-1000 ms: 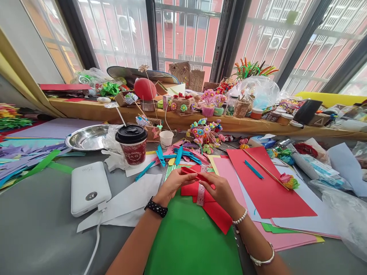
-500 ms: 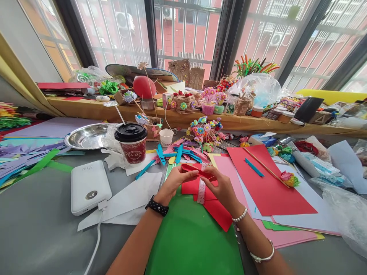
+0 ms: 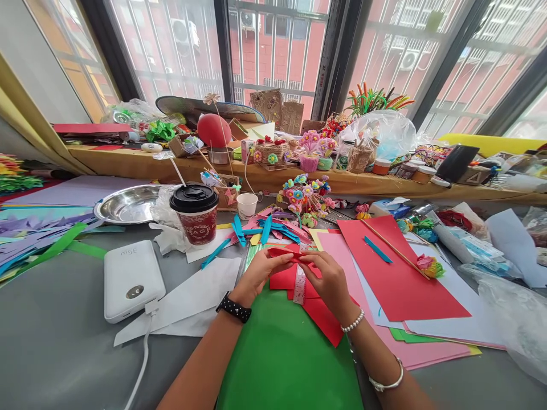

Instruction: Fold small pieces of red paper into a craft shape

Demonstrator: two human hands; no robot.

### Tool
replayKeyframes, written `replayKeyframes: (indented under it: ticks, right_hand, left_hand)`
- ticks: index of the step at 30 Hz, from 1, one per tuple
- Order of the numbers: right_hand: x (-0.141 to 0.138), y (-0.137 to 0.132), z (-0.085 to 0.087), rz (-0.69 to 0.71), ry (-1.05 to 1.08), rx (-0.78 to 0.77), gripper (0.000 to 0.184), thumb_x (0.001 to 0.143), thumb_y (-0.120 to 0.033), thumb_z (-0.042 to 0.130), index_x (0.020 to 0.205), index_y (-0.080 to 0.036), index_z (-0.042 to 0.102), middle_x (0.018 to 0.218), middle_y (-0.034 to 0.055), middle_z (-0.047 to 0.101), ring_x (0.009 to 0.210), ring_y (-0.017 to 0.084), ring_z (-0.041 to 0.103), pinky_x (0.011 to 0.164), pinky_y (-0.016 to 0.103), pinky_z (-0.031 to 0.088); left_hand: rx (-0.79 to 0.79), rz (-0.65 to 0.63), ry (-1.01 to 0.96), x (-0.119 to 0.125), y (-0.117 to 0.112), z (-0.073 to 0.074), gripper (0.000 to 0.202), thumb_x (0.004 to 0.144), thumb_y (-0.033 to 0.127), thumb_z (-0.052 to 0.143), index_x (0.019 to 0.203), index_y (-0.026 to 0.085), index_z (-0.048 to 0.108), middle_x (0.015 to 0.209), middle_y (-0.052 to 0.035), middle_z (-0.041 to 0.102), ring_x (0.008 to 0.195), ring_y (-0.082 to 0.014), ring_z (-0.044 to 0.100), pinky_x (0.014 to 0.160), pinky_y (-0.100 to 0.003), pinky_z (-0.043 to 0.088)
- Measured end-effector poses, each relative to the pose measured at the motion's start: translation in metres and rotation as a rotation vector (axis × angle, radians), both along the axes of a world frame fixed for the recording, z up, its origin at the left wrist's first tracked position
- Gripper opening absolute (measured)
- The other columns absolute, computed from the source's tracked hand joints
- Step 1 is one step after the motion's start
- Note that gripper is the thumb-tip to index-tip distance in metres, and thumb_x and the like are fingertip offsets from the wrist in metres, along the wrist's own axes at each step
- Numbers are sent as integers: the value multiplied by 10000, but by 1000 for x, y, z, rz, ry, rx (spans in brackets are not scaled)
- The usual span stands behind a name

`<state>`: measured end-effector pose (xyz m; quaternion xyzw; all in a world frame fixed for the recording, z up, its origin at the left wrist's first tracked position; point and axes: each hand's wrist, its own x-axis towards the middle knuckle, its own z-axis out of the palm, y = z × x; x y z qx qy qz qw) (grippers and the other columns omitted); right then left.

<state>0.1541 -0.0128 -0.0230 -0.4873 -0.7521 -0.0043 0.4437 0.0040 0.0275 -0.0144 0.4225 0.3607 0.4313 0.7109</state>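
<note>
Between my fingertips is a small folded piece of red paper [image 3: 284, 252], held just above the far end of a green board [image 3: 290, 353]. My left hand [image 3: 260, 274] pinches it from the left, thumb on top. My right hand [image 3: 329, 283] pinches its right end with thumb and index finger, covering part of it. Below my hands lie more red paper pieces [image 3: 325, 322] on the board. A pink patterned ruler or strip [image 3: 299, 286] lies across them, its upper part partly hidden by my fingers.
A lidded paper cup [image 3: 195, 216], a metal plate [image 3: 128, 206] and a white power bank [image 3: 133, 279] with a cable stand at the left. Blue paper strips [image 3: 265, 229] lie beyond my hands. At the right, a stick flower [image 3: 431, 266] rests on a red sheet [image 3: 410, 285].
My right hand has shifted slightly left and its fingers have closed in on the red paper, nearer my left fingertips. The left hand stays nearly in place.
</note>
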Motion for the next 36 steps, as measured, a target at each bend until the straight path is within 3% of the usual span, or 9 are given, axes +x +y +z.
replayKeyframes:
  ticks: [6, 16, 21, 25, 30, 33, 36]
  right_hand:
    - [2, 2, -2, -25, 39, 18, 98, 772, -193, 473, 772, -199, 572, 830, 62, 613, 823, 181, 549, 719, 331, 464]
    - [7, 0, 4, 37, -221, 58, 165, 805, -147, 410, 794, -213, 561, 1027, 56, 557, 919, 186, 492, 745, 332, 445]
    - [10, 1, 4, 32, -276, 83, 191, 800, -130, 406, 811, -232, 567, 1093, 46, 521, 952, 192, 474, 768, 347, 436]
    - [6, 0, 7, 35, -92, 20, 81, 764, -218, 493, 809, -227, 561, 1071, 55, 519, 979, 203, 455, 808, 364, 419]
    - [0, -2, 10, 26, 302, -141, 274, 748, -283, 504, 1006, -200, 463, 1011, 81, 517, 905, 187, 498, 678, 306, 482]
    - [-1, -1, 9, 28, 373, -263, 158, 762, -305, 473, 836, -176, 527, 833, 53, 557, 750, 158, 535, 597, 259, 480]
    - [0, 0, 7, 25, 383, -309, 176, 766, -293, 457, 677, -165, 538, 686, 27, 550, 650, 141, 526, 564, 241, 463]
  left_hand:
    - [-14, -29, 47, -2, 0, 4, 209, 539, 193, 699, 712, 129, 598, 731, -34, 650, 748, -162, 598, 731, -264, 455]
    - [55, -288, 251, -15, 2, 6, 337, 578, 280, 664, 884, 149, 611, 820, -66, 650, 717, -144, 585, 663, -233, 436]
    - [92, -264, 266, -13, 3, 3, 285, 605, 330, 633, 823, 147, 637, 782, -59, 650, 668, -129, 569, 632, -220, 427]
    - [181, -166, 217, -7, 3, 1, 203, 593, 273, 649, 743, 137, 643, 658, -19, 618, 575, -90, 522, 565, -187, 399]
    - [229, 21, 224, 0, 0, 4, 167, 570, 255, 661, 687, 142, 622, 622, 5, 582, 535, -76, 488, 501, -172, 370]
    - [260, 14, 234, 4, -2, 5, 171, 577, 272, 649, 688, 147, 611, 620, 6, 581, 535, -86, 494, 500, -180, 375]
    - [321, -26, 317, 7, -4, 3, 175, 596, 302, 625, 678, 148, 604, 609, -3, 585, 546, -106, 508, 503, -192, 380]
